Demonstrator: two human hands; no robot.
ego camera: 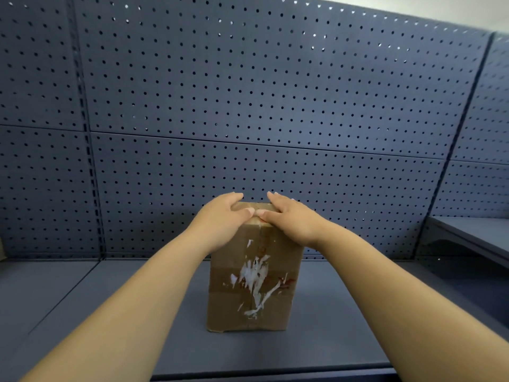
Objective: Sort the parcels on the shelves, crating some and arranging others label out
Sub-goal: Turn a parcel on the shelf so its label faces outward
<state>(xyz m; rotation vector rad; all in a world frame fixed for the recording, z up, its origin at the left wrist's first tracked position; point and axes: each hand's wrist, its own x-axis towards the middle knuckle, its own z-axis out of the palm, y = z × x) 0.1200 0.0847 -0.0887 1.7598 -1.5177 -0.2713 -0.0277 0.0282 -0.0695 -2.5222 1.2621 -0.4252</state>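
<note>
A brown cardboard parcel (pixel 252 282) stands upright on the dark blue shelf (pixel 330 312), in the middle of the view. Its near face shows brown tape and torn white and red label remnants. My left hand (pixel 220 216) lies over the parcel's top left edge, fingers curled over the far side. Over the top right edge, my right hand (pixel 289 216) lies the same way. The two thumbs nearly touch on top. Both hands grip the parcel.
A dark blue pegboard back wall (pixel 248 92) rises right behind the parcel. A second shelf (pixel 473 235) juts out higher at the right. A sliver of another brown object (pixel 2 249) shows at the far left edge.
</note>
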